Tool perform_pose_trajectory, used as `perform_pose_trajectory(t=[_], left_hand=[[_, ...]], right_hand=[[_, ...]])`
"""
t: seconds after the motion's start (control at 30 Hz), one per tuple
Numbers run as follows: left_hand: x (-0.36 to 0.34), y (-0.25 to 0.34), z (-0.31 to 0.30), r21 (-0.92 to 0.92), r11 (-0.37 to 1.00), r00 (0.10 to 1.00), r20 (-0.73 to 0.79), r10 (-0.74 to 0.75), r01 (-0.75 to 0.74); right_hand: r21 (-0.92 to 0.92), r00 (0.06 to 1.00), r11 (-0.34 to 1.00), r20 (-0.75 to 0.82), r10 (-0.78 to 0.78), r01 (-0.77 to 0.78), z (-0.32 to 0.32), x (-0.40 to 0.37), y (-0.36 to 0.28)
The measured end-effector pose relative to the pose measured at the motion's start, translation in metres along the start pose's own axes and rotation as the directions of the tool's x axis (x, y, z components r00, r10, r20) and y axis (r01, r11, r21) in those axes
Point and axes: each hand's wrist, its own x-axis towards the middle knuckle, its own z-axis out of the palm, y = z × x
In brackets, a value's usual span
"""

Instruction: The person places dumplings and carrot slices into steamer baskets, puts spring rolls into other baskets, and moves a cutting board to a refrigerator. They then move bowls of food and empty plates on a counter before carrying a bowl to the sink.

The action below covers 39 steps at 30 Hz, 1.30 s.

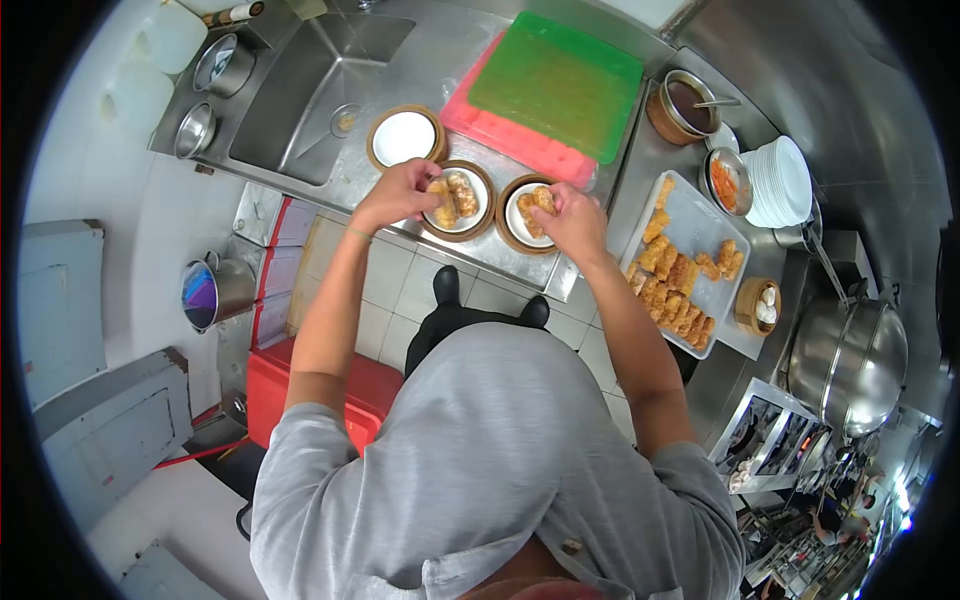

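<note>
On the steel counter stand three round steamer baskets with white plates inside. My left hand (402, 196) reaches over the middle basket (489, 221), its fingers closed on a golden fried roll (440, 203); another fried roll (463, 194) lies beside it on the plate. Over the right basket (508, 236) my right hand (575, 222) pinches a fried roll (543, 200) at the plate's right side, with a second roll (528, 214) touching it on the left. The left basket (376, 130) holds only a bare white plate (403, 137).
Behind the baskets lie green (560, 85) and pink boards (520, 145). A tray (722, 300) of several fried rolls is at the right, near stacked plates (778, 182), a sauce pot (690, 105) and a small steamer (750, 305). A sink (320, 95) is at the left.
</note>
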Motion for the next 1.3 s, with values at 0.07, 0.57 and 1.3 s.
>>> perform_pose_trajectory(t=[0.07, 0.57, 1.3], left_hand=[[0.011, 0.010, 0.006, 0.122, 0.991, 0.998, -0.024, -0.053, 0.056], [0.023, 0.070, 0.056, 0.634, 0.721, 0.866, -0.158, 0.474, -0.279], [0.214, 0.157, 0.394, 0.869, 0.192, 0.849, 0.359, 0.386, -0.455]], right_hand=[[-0.066, 1.000, 0.998, -0.026, -0.016, 0.014, 0.009, -0.001, 0.001], [0.156, 0.978, 0.975, -0.108, 0.176, -0.158, -0.063, -0.079, 0.039], [-0.413, 0.801, 0.690, -0.231, 0.552, -0.595, -0.211, -0.060, 0.266]])
